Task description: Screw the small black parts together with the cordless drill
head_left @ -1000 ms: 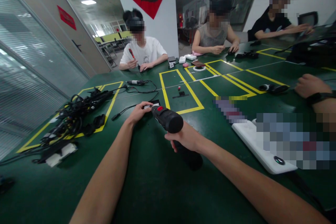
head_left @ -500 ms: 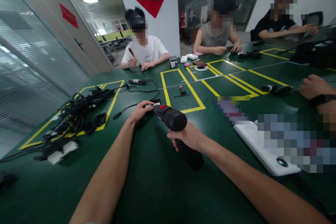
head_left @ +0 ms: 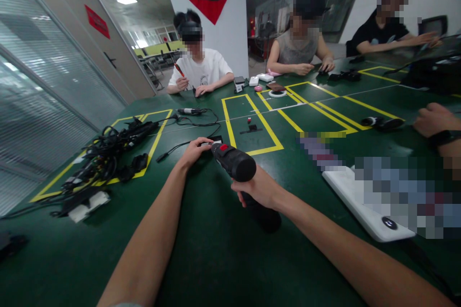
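My right hand (head_left: 256, 189) is wrapped round the handle of a black cordless screwdriver (head_left: 234, 161) with a red button, its nose pointing away from me. The tool's tip meets a small black and white part (head_left: 212, 143) on the green table (head_left: 201, 249). My left hand (head_left: 194, 150) rests on that part, fingers curled over it and pressing it down. A black cable (head_left: 180, 146) runs off to the left of it.
A tangle of black cables and adapters (head_left: 104, 158) lies at the left inside yellow tape lines. A white device (head_left: 363, 204) lies at the right. Three other people sit at the far side, and another person's hand (head_left: 434, 120) with a watch rests at the right edge.
Only the head camera has drifted slightly. Both hands and the screwdriver stay in the same place on the small part.
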`<state>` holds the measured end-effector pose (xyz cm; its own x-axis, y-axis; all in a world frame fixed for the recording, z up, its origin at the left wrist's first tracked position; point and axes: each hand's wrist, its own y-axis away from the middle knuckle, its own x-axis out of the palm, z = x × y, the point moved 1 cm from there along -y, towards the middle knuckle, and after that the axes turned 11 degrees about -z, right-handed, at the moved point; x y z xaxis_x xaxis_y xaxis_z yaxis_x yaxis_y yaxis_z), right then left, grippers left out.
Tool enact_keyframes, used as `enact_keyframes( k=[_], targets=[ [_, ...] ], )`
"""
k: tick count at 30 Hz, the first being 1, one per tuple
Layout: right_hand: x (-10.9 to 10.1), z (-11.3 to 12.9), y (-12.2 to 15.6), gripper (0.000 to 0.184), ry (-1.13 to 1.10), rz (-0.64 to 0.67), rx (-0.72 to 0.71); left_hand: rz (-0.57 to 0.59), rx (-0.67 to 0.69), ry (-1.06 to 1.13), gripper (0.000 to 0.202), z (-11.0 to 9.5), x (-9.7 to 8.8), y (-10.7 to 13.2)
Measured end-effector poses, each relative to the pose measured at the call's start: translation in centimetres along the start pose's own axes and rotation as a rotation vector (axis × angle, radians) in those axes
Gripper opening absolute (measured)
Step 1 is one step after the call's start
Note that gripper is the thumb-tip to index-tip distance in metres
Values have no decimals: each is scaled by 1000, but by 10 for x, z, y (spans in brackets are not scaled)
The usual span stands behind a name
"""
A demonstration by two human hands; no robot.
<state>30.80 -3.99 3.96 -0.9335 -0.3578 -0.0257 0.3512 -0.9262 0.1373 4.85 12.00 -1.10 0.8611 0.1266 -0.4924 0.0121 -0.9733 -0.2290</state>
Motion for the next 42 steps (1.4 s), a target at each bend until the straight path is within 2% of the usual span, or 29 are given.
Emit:
enact_keyframes(
  k=[5,15,21,27,31,39,42],
  targets=[
    [1,1,-1,11,30,-11,9,8,38,-42,37,-2,-1,0],
    [-1,3,-1,9,41,24,-1,54,50,-83,47,-2,-2,-1],
    [-3,5,-2,8,14,67,24,59,74,-104,43,-2,-2,0],
    [4,5,-4,8,105,-23,16,51,52,-37,45,-1,1,0],
    [8,7,-1,5,157,-33,2,61,44,0,44,-1,2,-1],
    [2,4,-2,12,108,-27,-11,72,50,-35,43,-10,1,2],
    [0,3,-3,9,60,-16,-7,69,76,-44,41,-10,0,1]
  ],
)
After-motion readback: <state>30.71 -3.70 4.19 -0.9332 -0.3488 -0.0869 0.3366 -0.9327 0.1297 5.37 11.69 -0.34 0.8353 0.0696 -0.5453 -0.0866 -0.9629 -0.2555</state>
